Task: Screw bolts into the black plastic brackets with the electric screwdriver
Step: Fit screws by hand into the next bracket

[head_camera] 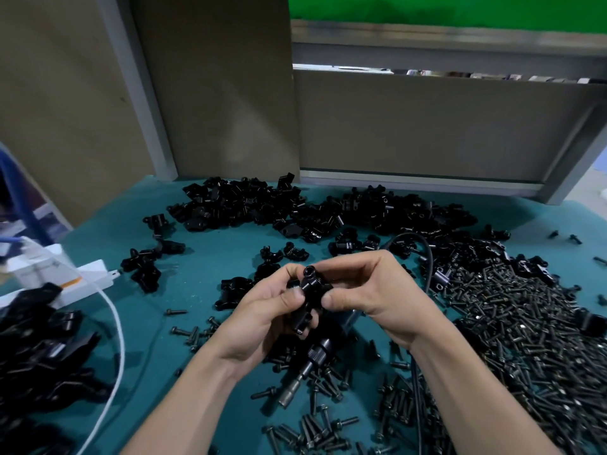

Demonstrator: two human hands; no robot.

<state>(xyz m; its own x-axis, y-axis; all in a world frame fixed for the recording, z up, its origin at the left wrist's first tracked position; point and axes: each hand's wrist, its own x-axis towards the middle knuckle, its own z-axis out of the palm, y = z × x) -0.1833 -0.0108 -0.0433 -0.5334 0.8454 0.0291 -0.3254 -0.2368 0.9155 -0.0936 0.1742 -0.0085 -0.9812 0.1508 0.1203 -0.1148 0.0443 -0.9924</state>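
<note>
**Black plastic bracket (pixel 308 290) pinched in both grips**

Above the teal-covered desk (pixel 213 251), the bracket is held by curled fingers of the left grip (pixel 262 310) and right grip (pixel 371 290). A black electric screwdriver (pixel 308 362) is laid beneath them; dark metal bolts (pixel 525 339) are heaped right.

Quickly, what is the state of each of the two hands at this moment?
Left hand: closed, gripping the black bracket.
Right hand: closed, pinching the same bracket.
</note>
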